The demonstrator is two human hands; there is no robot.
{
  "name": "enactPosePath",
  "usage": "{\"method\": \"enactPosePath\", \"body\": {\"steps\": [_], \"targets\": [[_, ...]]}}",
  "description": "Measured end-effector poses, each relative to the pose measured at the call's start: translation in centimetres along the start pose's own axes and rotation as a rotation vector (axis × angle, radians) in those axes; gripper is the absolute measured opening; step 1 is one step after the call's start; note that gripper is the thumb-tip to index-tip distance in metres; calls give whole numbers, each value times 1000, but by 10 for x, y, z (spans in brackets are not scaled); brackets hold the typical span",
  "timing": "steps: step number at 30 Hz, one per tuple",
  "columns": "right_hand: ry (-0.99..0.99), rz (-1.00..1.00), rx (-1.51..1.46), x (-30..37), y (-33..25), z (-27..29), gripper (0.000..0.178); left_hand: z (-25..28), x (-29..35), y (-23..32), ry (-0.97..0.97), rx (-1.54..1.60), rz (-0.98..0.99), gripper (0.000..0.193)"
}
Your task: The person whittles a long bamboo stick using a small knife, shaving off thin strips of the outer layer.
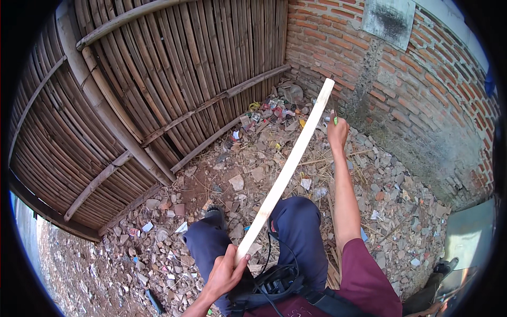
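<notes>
A long, pale strip of wood (288, 171) slants across the view, from near my lap up toward the brick wall. My left hand (226, 272) is closed around its near end, with the thumb on top. Beside the far end, my right hand (338, 131) is closed on a small green-handled knife (335, 120). Its dark, thin blade points up along the strip's right edge; whether it touches the wood, I cannot tell. The strip passes above my bent left knee and right knee (298, 222).
Rubble and litter (253, 153) cover the ground. A bamboo fence (211, 53) rises on the left, a brick wall (412, 90) on the right. Another person's foot (446, 265) shows at lower right. A black cable (268, 253) and waist bag (280, 285) lie at my lap.
</notes>
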State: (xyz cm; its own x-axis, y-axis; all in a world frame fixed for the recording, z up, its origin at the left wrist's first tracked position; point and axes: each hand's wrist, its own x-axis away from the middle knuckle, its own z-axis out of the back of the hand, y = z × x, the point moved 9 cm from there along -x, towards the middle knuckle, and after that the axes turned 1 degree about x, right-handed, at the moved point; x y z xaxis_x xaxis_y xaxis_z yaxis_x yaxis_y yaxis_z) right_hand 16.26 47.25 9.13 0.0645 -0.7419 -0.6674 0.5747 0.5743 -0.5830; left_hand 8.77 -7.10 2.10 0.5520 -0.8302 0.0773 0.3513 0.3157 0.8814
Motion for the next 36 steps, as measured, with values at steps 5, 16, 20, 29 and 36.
{"method": "enactPosePath", "body": {"steps": [5,16,20,29,36], "targets": [[43,63,-28,29,-8,6,47,-12,3,-8,-95,-48,30,30],[-412,152,-460,124,-95,15,51,10,-66,-4,-82,289,115,29],[-773,-311,-1055,158,-151,-7,48,-6,-131,13,-421,737,115,39],[-880,-445,-1303,132,-194,-40,29,-28,-188,38,-664,1266,88,46],[-711,-270,-1104,146,-181,-31,24,-25,-185,15,-447,1099,120,44]]}}
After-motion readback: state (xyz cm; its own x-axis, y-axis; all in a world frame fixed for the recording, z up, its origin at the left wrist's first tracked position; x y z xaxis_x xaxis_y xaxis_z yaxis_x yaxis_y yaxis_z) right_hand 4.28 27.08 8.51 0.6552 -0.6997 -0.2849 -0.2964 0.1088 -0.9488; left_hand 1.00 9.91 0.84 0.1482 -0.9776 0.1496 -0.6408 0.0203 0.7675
